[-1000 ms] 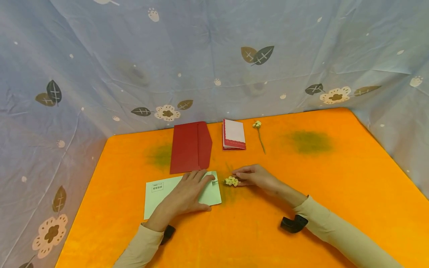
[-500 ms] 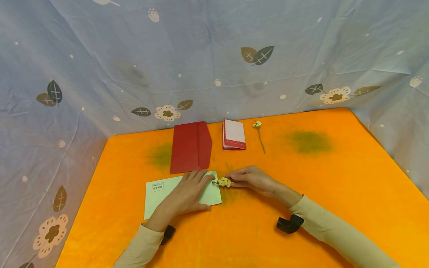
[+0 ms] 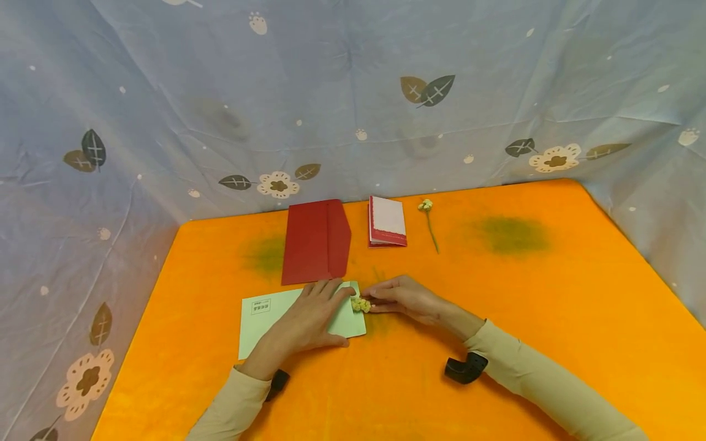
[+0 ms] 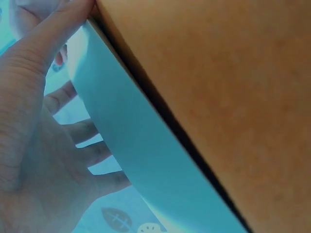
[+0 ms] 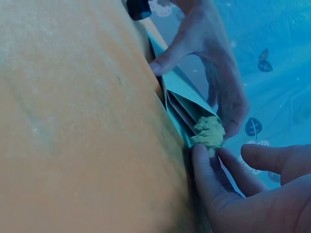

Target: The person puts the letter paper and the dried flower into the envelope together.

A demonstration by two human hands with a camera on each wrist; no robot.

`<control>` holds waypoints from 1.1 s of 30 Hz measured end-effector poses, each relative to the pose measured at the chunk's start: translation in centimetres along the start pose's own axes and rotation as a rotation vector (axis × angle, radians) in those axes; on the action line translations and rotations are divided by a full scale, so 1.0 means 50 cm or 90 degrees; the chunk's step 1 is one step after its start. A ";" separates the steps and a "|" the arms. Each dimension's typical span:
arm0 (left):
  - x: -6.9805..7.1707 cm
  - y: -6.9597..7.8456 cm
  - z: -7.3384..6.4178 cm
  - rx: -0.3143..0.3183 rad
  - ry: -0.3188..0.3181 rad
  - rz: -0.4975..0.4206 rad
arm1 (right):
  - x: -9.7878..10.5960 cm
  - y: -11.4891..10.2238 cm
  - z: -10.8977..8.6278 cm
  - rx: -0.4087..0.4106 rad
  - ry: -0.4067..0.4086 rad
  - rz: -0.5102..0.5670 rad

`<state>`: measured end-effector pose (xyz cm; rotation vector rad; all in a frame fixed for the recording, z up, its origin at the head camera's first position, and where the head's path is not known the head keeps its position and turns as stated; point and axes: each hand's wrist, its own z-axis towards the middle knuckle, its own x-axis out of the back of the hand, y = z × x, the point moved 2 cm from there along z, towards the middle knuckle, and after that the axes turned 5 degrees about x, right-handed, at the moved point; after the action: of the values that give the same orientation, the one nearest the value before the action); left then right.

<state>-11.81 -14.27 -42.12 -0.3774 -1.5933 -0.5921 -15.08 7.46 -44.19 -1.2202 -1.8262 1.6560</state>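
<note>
A pale green envelope point(image 3: 265, 327) lies on the orange cloth, printed with a small boxed stamp. My left hand point(image 3: 309, 324) spans its right part, thumb at the near edge and fingers at the far edge. In the right wrist view, the envelope's mouth point(image 5: 187, 99) bulges apart. A small yellow flower point(image 3: 360, 305) is at that mouth, its head still showing and its stem out of sight. My right hand point(image 3: 410, 300) holds the flower by its head between the fingertips. The left wrist view shows the envelope's side point(image 4: 131, 126) along the left hand's fingers.
Behind the green envelope lies a red envelope point(image 3: 309, 242) with its flap out to the right. A folded white and red card point(image 3: 388, 215) stands right of it. Farther right is another yellow flower point(image 3: 426, 208) on a green stem. Patterned cloth point(image 3: 353, 92) hangs behind the table.
My right hand has moved left with the flower, from beside the envelope to its mouth. The stem, visible earlier, is now out of sight. My left hand stays on the envelope.
</note>
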 end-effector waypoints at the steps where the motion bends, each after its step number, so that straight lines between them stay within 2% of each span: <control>1: 0.000 0.000 0.000 0.001 -0.002 0.001 | 0.000 0.000 0.000 -0.001 -0.004 0.001; 11: 0.000 0.001 0.000 0.005 -0.007 0.004 | 0.020 -0.013 -0.014 0.004 -0.010 -0.008; 18: 0.000 0.000 0.001 0.003 -0.005 0.000 | 0.034 -0.014 -0.033 0.005 -0.023 -0.044; 27: 0.002 0.001 0.002 0.004 -0.006 -0.001 | 0.021 0.000 -0.033 -0.013 -0.071 -0.022; 33: 0.001 0.002 0.001 -0.002 -0.003 0.002 | 0.005 -0.004 -0.024 -0.015 -0.084 -0.006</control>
<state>-11.80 -14.14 -42.04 -0.3828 -1.5962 -0.5917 -14.36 8.41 -43.80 -1.1346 -1.9311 1.7527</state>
